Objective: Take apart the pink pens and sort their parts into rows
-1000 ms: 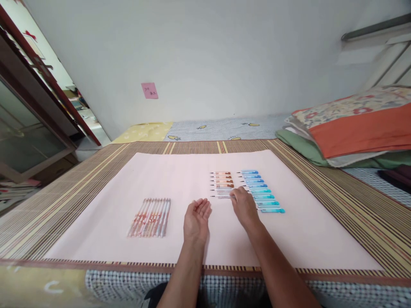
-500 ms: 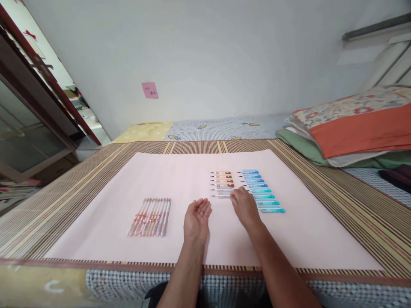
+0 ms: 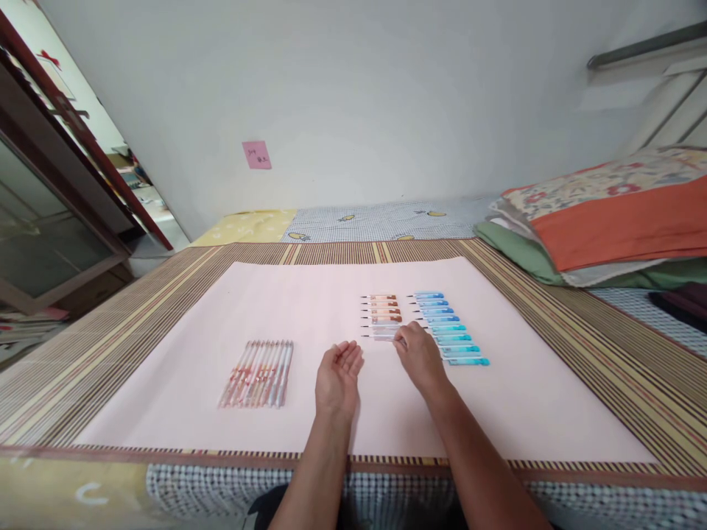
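My right hand (image 3: 423, 359) is closed in a pinch at the back end of a pale grey pen (image 3: 382, 338), the nearest in a column of pens with dark tips pointing left. Further up that column lie pens with brown ends (image 3: 383, 311). Beside them on the right, partly behind my right hand, is a slanting column of pens with blue ends (image 3: 439, 312) and teal ends (image 3: 462, 350). My left hand (image 3: 338, 379) rests palm up, fingers loosely spread and holding nothing. Left of it, a neat row of pinkish and white pens (image 3: 258, 374) lies side by side.
A large pale pink sheet (image 3: 182, 397) lies under everything on a striped mat (image 3: 132, 309). Folded bedding with an orange band (image 3: 618, 224) is piled at the right. Behind stands a white wall with a pink note (image 3: 257, 155).
Hardly anything differs. My right hand stays at the grey pen's end with only a slight shift, and my left hand keeps its place. The whole view has drifted a little.
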`<action>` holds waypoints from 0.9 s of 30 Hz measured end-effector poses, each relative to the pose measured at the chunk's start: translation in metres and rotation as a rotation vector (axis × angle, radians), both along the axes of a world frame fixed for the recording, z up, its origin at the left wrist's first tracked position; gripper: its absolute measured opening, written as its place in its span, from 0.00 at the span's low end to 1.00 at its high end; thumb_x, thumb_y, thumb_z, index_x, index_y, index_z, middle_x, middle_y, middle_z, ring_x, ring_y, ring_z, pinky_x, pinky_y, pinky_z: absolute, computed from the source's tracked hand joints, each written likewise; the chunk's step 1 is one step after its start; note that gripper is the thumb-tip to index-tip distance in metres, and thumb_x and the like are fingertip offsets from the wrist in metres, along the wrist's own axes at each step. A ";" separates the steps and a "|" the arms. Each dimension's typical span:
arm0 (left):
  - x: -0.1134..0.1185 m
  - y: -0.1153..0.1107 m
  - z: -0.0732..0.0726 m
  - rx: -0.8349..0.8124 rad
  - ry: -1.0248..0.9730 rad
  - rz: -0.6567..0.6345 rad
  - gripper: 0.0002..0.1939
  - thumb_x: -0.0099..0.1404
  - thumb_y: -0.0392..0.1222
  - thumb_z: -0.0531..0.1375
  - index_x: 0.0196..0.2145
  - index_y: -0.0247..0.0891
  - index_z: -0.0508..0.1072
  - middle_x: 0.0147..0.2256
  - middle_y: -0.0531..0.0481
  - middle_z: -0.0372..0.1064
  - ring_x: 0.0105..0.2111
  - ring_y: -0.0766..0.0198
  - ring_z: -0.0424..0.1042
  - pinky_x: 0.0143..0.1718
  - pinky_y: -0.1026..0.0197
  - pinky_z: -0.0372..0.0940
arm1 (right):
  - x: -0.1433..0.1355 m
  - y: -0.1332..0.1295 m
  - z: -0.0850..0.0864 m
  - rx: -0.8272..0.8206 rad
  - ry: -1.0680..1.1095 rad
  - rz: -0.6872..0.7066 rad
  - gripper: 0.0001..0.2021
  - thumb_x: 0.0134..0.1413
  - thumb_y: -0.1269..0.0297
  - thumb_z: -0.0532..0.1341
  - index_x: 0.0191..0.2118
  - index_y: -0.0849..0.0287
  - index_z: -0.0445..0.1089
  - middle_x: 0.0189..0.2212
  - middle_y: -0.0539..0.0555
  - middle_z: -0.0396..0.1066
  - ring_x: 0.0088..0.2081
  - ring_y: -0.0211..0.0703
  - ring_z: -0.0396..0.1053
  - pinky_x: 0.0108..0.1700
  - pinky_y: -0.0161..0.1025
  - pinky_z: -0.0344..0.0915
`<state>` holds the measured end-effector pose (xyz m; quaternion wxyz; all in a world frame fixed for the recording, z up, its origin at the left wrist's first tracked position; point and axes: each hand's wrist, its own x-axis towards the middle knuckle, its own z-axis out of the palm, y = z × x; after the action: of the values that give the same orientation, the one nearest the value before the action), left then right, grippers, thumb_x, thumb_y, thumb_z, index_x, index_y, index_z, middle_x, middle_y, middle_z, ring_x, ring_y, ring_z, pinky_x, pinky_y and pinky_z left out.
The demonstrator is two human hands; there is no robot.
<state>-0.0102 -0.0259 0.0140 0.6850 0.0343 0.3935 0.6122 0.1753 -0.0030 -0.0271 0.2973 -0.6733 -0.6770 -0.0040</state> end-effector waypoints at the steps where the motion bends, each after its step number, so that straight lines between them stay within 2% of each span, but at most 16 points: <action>1: 0.000 0.000 0.000 0.001 -0.001 0.003 0.10 0.69 0.38 0.58 0.32 0.33 0.76 0.36 0.38 0.78 0.37 0.58 0.79 0.40 0.59 0.74 | 0.000 0.000 0.000 0.003 0.000 0.002 0.07 0.60 0.74 0.60 0.31 0.56 0.70 0.34 0.51 0.68 0.34 0.41 0.65 0.39 0.38 0.55; 10: 0.001 0.000 -0.003 0.015 -0.003 0.001 0.06 0.66 0.37 0.60 0.34 0.35 0.77 0.36 0.39 0.78 0.38 0.57 0.79 0.41 0.59 0.74 | -0.001 0.000 -0.001 0.015 -0.016 -0.005 0.09 0.60 0.75 0.58 0.30 0.57 0.70 0.34 0.52 0.67 0.31 0.40 0.61 0.36 0.39 0.52; 14: 0.000 0.000 -0.002 0.003 0.000 0.003 0.07 0.67 0.37 0.59 0.34 0.34 0.76 0.36 0.39 0.78 0.37 0.58 0.79 0.40 0.59 0.74 | -0.002 0.000 0.000 0.009 -0.018 -0.019 0.10 0.60 0.75 0.57 0.29 0.57 0.69 0.33 0.52 0.66 0.30 0.40 0.59 0.34 0.39 0.51; 27: 0.000 0.000 0.000 -0.003 -0.004 0.006 0.07 0.67 0.36 0.59 0.33 0.34 0.76 0.36 0.39 0.78 0.37 0.58 0.79 0.40 0.60 0.74 | -0.002 0.001 -0.003 0.030 0.082 0.017 0.05 0.57 0.73 0.59 0.32 0.56 0.68 0.36 0.52 0.68 0.32 0.41 0.64 0.37 0.38 0.55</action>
<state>-0.0097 -0.0259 0.0136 0.6839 0.0308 0.3930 0.6138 0.1733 -0.0021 -0.0301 0.3351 -0.6625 -0.6698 0.0159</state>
